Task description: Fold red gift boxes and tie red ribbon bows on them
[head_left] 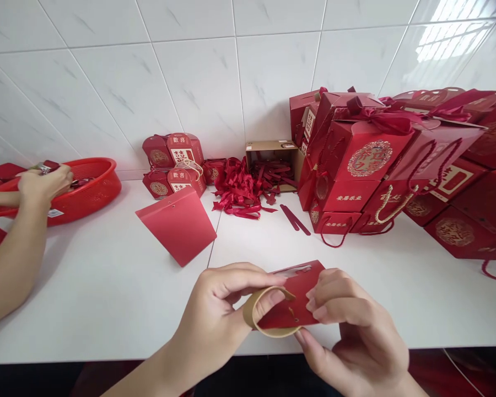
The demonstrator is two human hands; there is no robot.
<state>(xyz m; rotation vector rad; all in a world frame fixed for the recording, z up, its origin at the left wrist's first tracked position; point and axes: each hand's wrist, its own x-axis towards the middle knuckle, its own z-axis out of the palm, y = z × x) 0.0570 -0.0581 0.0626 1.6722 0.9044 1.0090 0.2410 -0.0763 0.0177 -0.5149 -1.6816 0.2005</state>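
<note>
Near the table's front edge, both of my hands are on a red cardboard gift box [297, 300]. A tan strap [279, 333] curves in a loop across its near side, beside a small hole. My left hand [225, 303] grips the box from the left, its thumb inside the loop. From the right, my right hand [361, 320] has its curled fingers against the box and its thumb at the lower part of the strap. Behind my hands stands a plain red box [179, 226], tilted on the table. The underside of the held box is hidden.
Red gift boxes [357, 165] with cord handles are stacked at right. Toward the wall lie dark red ribbons [242, 190], an open carton [270, 145] of strips, two loose strips [294, 219] and smaller printed boxes [173, 160]. At left, another person's hand [45, 182] reaches over a red basin [103, 190].
</note>
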